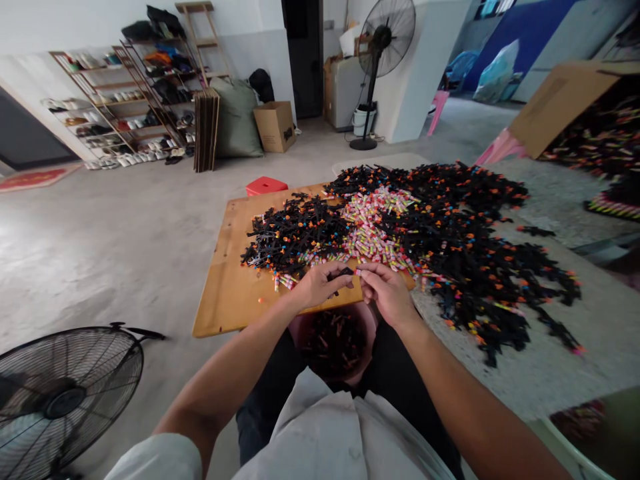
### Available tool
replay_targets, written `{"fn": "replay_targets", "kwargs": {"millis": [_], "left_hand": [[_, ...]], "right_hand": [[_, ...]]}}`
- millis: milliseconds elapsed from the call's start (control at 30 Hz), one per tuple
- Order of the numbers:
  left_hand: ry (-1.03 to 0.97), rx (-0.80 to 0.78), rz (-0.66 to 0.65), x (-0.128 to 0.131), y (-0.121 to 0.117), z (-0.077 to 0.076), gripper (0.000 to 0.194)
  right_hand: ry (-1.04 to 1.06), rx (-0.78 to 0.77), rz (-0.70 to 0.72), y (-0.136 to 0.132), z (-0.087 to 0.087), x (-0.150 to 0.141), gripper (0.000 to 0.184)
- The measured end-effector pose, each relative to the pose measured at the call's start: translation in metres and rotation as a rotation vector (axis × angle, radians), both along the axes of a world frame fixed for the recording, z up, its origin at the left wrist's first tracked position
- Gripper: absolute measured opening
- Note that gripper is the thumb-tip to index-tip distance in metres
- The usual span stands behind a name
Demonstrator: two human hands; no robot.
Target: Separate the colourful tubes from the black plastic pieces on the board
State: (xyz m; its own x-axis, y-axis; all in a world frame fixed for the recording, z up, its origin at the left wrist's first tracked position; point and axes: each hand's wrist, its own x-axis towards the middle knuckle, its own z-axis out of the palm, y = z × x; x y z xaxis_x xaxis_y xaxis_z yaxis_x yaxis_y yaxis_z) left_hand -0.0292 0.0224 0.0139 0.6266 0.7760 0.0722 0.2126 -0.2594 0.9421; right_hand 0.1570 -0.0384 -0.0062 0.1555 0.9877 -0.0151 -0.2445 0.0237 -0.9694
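Note:
My left hand (319, 285) is closed on a small black plastic piece (343, 272) over the near edge of a low wooden board (227, 293). My right hand (386, 291) pinches a small pink-tipped piece (359, 271) and holds it against the black piece. Both hands meet above a pink bucket (369, 319) between my knees, which holds several dark assembled pieces. A big heap of black pieces with orange dots (450, 227) covers the board and the mat beyond it. A pile of small multicoloured tubes (373, 227) lies in its middle.
A floor fan (60, 393) stands at the near left. A red stool (266, 185) sits behind the board. A pedestal fan (377, 60), cardboard boxes (275, 125) and shoe racks (115, 107) line the far wall. Another cardboard box of black pieces (570, 107) is at the right.

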Motion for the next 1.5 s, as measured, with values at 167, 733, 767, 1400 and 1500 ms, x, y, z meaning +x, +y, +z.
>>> {"fn": "replay_targets", "kwargs": {"millis": [167, 733, 767, 1400, 1500], "left_hand": [[-0.003, 0.161, -0.020, -0.002, 0.000, -0.004, 0.037], [0.067, 0.262, -0.105, -0.009, -0.006, 0.020, 0.030], [0.077, 0.239, -0.125, -0.009, -0.006, 0.022, 0.030], [0.573, 0.331, -0.141, -0.042, 0.027, 0.000, 0.032], [0.731, 0.454, 0.127, -0.048, 0.049, -0.025, 0.026]], "right_hand": [[-0.084, 0.017, 0.009, 0.000, -0.001, 0.006, 0.033], [-0.480, 0.123, 0.101, -0.007, 0.014, 0.020, 0.024], [-0.421, 0.106, 0.131, -0.007, 0.013, 0.021, 0.025], [-0.727, -0.134, 0.510, -0.018, -0.036, 0.032, 0.031], [-1.011, -0.064, 0.201, 0.004, -0.051, 0.043, 0.026]]}}
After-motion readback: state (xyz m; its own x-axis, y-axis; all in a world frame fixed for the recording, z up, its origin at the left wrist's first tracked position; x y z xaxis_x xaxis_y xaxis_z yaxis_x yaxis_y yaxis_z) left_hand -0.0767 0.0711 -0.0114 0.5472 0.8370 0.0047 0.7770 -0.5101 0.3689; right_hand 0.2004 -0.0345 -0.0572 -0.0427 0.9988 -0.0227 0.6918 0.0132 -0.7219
